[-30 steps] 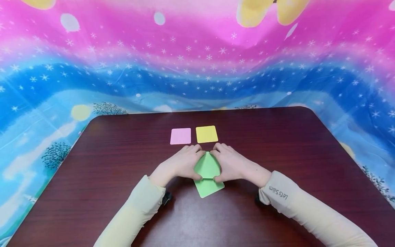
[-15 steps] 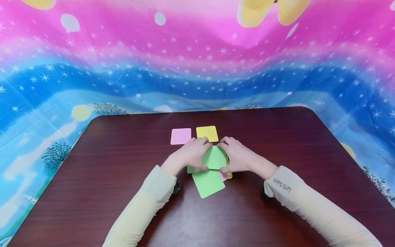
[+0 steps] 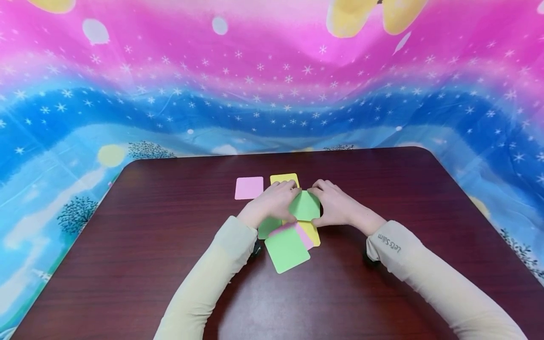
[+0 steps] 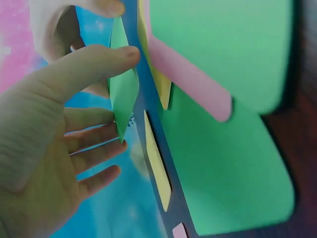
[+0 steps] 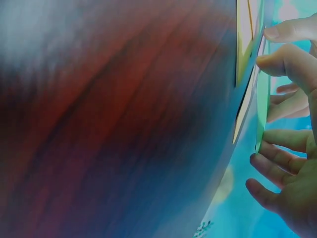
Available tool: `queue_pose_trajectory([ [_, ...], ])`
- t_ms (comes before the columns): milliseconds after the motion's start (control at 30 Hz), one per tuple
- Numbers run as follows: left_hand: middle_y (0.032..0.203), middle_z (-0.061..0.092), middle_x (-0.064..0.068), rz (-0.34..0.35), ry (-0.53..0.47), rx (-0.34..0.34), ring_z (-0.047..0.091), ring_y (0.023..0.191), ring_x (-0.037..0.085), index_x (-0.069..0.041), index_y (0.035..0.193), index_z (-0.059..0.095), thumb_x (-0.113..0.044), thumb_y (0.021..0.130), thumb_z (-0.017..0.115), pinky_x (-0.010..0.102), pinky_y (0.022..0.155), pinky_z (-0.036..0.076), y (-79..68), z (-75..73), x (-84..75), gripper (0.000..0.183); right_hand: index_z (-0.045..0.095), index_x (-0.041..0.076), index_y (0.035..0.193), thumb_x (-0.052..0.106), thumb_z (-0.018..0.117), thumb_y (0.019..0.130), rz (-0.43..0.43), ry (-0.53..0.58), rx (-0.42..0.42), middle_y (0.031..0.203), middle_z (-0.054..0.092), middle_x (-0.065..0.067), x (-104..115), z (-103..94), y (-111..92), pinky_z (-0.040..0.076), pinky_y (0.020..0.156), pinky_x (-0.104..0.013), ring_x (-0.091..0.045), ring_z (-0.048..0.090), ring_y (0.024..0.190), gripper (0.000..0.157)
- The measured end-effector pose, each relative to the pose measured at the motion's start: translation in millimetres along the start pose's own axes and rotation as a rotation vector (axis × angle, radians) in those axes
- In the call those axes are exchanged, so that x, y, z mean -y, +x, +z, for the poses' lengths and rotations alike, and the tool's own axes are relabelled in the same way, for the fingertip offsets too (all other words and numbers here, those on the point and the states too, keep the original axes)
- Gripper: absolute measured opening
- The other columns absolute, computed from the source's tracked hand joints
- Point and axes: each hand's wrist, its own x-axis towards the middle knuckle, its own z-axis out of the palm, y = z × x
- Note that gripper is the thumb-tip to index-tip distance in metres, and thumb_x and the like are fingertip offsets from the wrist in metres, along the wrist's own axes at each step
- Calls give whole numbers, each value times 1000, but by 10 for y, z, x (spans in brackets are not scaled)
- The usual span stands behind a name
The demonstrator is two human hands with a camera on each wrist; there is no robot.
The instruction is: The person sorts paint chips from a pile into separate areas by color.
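Note:
Both hands hold a green square card [image 3: 305, 206] between them above the table. My left hand [image 3: 274, 202] grips its left side, thumb at the near edge and fingertips at the far one. The right hand [image 3: 343, 206] pinches the right side the same way. In the left wrist view the card [image 4: 124, 94] looks slightly bowed between left thumb and fingers. Just below it lies an overlapping group: a green card [image 3: 288, 250] in front, a pink card [image 3: 305, 237] and a yellow card [image 3: 313, 232] under it, and another green card [image 3: 268, 228] at the left, partly hidden.
Behind the hands a pink card [image 3: 249, 188] lies flat, beside a yellow card [image 3: 284, 179] partly covered by my left hand. The dark wooden table [image 3: 403, 184] has rounded far corners. A colourful printed cloth [image 3: 272, 94] hangs behind it.
Both hands have moved away and to the right with the held green card. More of the overlapping pink, yellow and green cards beneath now shows, and my left hand overlaps the far yellow card.

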Motion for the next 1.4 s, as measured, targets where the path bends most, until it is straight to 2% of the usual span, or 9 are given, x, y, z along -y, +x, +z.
queue_pose_trajectory([
  [200, 126, 42, 2, -26, -22, 27, 42, 113, 17, -12, 135, 42, -47, 70, 70, 36, 99, 32, 118, -20, -16, 79, 51, -3, 123, 39, 74, 62, 28, 14, 12, 114, 45, -12, -131, -8, 21, 39, 86, -42, -27, 43, 103, 77],
  [467, 129, 39, 1, -42, -88, 19, 40, 118, 15, -12, 137, 40, -41, 74, 69, 38, 100, 33, 231, -30, 9, 75, 47, -3, 127, 36, 73, 65, 71, 55, 41, 118, 42, -11, -298, -61, 34, 41, 86, -42, -26, 40, 108, 77],
  [667, 130, 39, 2, -47, -146, 29, 39, 118, 17, -12, 136, 41, -39, 76, 67, 39, 101, 31, 344, -20, 56, 72, 47, -1, 129, 36, 72, 66, 78, 40, 67, 121, 42, -12, -431, -84, 91, 36, 91, -46, -28, 39, 110, 77],
  [900, 130, 41, 2, -67, -137, 33, 35, 121, 19, -13, 134, 44, -42, 76, 66, 38, 104, 26, 492, 1, 86, 68, 48, 2, 128, 34, 71, 67, 98, 32, 99, 125, 41, -13, -540, -109, 158, 29, 96, -51, -30, 39, 112, 73],
  [1133, 137, 40, 2, -101, -170, 39, 29, 128, 21, -15, 135, 43, -45, 79, 64, 38, 106, 23, 602, 40, 75, 67, 49, 3, 127, 32, 70, 68, 145, 37, 110, 126, 42, -13, -635, -110, 191, 27, 97, -52, -31, 39, 114, 69],
  [1267, 138, 39, 1, -113, -175, 56, 29, 129, 20, -16, 135, 43, -45, 80, 63, 38, 106, 23, 656, 71, 64, 65, 49, 3, 128, 31, 69, 69, 152, 40, 129, 128, 41, -14, -681, -96, 207, 27, 97, -54, -32, 37, 116, 68],
  [1400, 137, 40, 2, -112, -189, 45, 30, 128, 21, -15, 134, 45, -43, 81, 63, 40, 105, 24, 712, 65, 50, 63, 49, 4, 128, 30, 69, 69, 179, 40, 140, 129, 40, -14, -719, -100, 227, 26, 97, -54, -33, 37, 117, 67],
])
